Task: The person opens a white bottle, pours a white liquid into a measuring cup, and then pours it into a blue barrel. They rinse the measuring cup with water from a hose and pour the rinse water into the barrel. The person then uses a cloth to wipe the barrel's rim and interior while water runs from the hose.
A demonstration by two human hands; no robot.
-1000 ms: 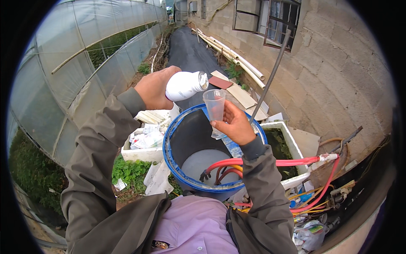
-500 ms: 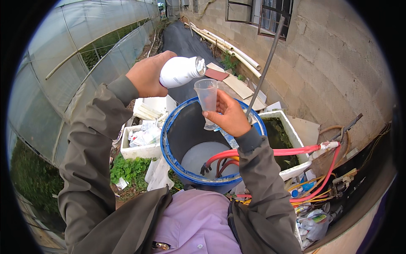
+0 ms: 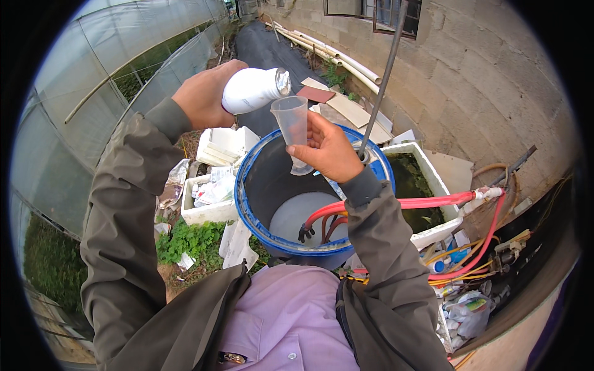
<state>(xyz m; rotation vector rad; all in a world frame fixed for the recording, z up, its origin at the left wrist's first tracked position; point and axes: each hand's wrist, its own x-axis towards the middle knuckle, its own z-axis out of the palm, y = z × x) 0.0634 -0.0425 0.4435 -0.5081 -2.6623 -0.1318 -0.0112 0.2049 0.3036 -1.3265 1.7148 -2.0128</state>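
My left hand [image 3: 204,96] is closed round a white bottle [image 3: 250,91], tipped on its side with its mouth to the right. Torn foil shows at the mouth. Just below and right of it, my right hand [image 3: 331,147] grips a clear plastic measuring cup [image 3: 291,127] with a narrow waist and a flared base. The cup leans slightly left, its rim close to the bottle's mouth but apart from it. No stream of liquid can be made out. Under both hands stands a big blue-rimmed barrel [image 3: 242,219] with cloudy pale liquid [image 3: 288,216] at its bottom.
Red hoses [image 3: 427,202] run over the barrel's right rim into the liquid. A long grey pole [image 3: 387,74] leans up from the rim. White foam boxes [image 3: 207,213] stand left; another foam box [image 3: 450,210] holds dark green water. A block wall [image 3: 489,93] rises right, plastic sheeting [image 3: 55,123] left.
Both hands have shifted a little to the left and up, carrying the bottle and the cup. The cup has tilted slightly toward the left. The view has moved slightly too.
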